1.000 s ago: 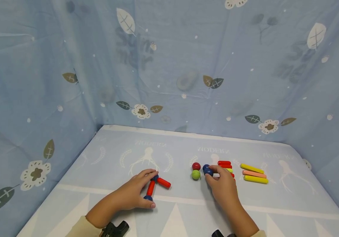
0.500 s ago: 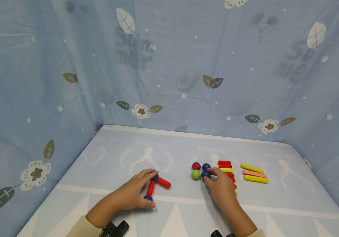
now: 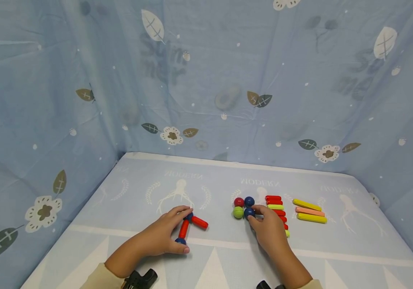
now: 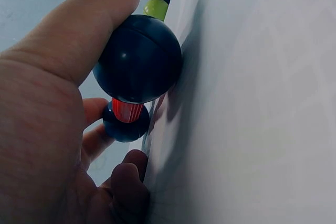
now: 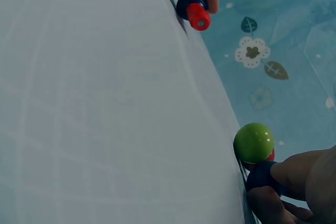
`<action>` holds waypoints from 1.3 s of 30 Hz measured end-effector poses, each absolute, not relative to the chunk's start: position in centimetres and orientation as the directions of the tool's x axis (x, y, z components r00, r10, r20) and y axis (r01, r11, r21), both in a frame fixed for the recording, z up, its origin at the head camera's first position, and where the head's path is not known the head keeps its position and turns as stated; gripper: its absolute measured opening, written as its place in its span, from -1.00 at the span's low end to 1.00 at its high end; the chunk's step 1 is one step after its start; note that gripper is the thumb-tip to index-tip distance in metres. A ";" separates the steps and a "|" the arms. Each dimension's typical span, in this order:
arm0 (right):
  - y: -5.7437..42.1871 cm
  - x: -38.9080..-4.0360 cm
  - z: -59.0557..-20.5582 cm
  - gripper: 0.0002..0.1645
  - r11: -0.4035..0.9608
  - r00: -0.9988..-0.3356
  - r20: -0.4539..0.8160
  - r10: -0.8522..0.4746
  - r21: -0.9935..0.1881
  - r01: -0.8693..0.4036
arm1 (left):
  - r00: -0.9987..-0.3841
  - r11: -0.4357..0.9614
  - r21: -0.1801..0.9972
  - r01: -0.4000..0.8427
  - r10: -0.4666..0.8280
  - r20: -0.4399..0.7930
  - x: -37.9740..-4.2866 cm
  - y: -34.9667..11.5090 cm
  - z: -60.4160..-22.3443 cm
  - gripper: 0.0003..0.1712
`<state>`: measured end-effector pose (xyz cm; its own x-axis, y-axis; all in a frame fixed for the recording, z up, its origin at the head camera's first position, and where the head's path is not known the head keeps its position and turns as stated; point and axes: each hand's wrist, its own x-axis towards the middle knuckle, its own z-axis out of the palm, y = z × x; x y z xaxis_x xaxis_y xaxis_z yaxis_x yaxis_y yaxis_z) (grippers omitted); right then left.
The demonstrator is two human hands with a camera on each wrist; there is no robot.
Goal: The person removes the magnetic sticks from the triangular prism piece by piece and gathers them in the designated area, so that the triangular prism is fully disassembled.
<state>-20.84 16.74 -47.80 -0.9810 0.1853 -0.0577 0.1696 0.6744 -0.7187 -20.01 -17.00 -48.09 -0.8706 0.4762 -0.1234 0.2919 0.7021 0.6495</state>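
In the head view my left hand holds a joined ball-and-rod piece, two blue balls with a red rod between them and a second red rod pointing right. Its thumb lies on the near blue ball, while the fingers touch the far blue ball. My right hand pinches a single blue ball between thumb and fingers. That ball sits against a green ball; a red ball and another blue ball lie just behind, forming a tight cluster.
Right of the cluster lies a column of short red and yellow-green rods, partly behind my right hand. Farther right are longer rods, two yellow and one orange. A patterned cloth hangs behind the table.
My right hand has moved slightly left with the blue ball, bringing it against the green one. The other blue ball has shifted left toward the red ball. The left hand stays still.
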 end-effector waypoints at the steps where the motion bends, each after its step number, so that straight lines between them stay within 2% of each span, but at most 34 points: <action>1: 16.7 -20.9 -47.8 -0.46 0.674 -0.981 -0.059 0.187 -0.718 0.172 | -0.870 0.701 0.650 0.293 0.478 -0.123 -20.0 -17.0 -48.1 0.27; 9: 16.7 -20.9 -47.5 -0.37 0.670 -0.975 -0.056 0.215 -0.718 0.189 | -0.867 0.701 0.646 0.303 0.484 -0.119 -20.0 -17.2 -48.3 0.27; 18: 15.7 -19.9 -46.3 -0.51 0.594 -0.964 -0.015 0.266 -0.785 0.176 | -0.861 0.695 0.645 0.317 0.497 -0.111 -19.9 -17.0 -48.1 0.26; 25: 13.5 -18.8 -45.8 -0.66 0.573 -0.990 -0.035 0.136 -0.812 0.107 | -0.845 0.685 0.640 0.349 0.525 -0.100 -19.9 -17.1 -48.0 0.27; 34: 11.1 -18.2 -45.6 -0.64 0.605 -0.989 -0.111 -0.093 -0.796 0.033 | -0.850 0.701 0.627 0.340 0.514 -0.114 -19.8 -17.0 -48.1 0.27; 39: 10.2 -18.4 -45.8 -0.62 0.626 -0.978 -0.117 -0.175 -0.780 -0.018 | -0.848 0.693 0.629 0.352 0.521 -0.099 -19.9 -17.0 -48.1 0.26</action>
<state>-18.39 10.17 -45.82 -0.9776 -0.1746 -0.1171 -0.0184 0.6259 -0.7797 -19.88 -16.96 -48.09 -0.8477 0.5211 -0.0988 0.3524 0.6925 0.6295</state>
